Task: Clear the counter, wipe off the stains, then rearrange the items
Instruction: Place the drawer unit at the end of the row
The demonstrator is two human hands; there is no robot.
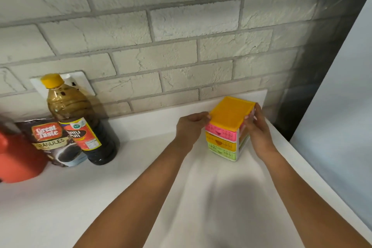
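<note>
A small plastic drawer organizer (227,133) stands upright near the back right corner of the white desk (141,177), close to the brick wall. It has an orange-yellow flat top, a white frame, and three stacked perforated drawers: pink on top, orange in the middle, green at the bottom, all pushed in.

At the left, a tall bottle of dark sauce (80,125) with a yellow cap stands upright. Touching its left side is a dark Great Taste coffee granules pouch (53,143), also upright. A red container (18,157) sits at the far left edge, partly cut off.
</note>
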